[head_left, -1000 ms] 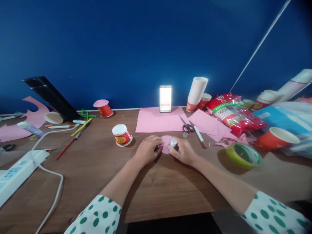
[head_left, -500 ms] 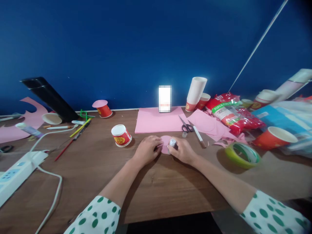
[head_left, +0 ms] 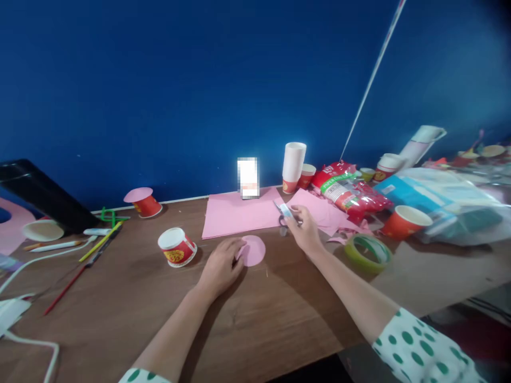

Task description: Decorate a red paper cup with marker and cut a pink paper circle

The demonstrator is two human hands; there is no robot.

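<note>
My left hand (head_left: pixel 222 266) has its fingers curled on the left edge of a pink paper circle (head_left: pixel 254 250) lying on the table. In my right hand (head_left: pixel 304 229) is a glue stick (head_left: pixel 286 210), held between thumb and fingers above the scissors, which it mostly hides. A small clear cap (head_left: pixel 283 231) lies just below those scissors. To the left of my left hand an upside-down red paper cup (head_left: pixel 177 248) stands with its white base up. Farther back, another red cup (head_left: pixel 147 206) carries a pink paper circle (head_left: pixel 138 194) on top.
Pink paper sheets (head_left: pixel 235 215) lie beneath a bright phone screen (head_left: pixel 248 178) by the blue wall. Stacked cups (head_left: pixel 294 164), a red package (head_left: pixel 339 186), a tape roll (head_left: pixel 367 254) and a tipped cup (head_left: pixel 406 222) crowd the right. Pencils and a black cylinder (head_left: pixel 48 194) lie left.
My right hand has lifted the glue stick off the paper circle and moved it right and away from me, over the scissors. My left hand stays at the circle. The view has turned right.
</note>
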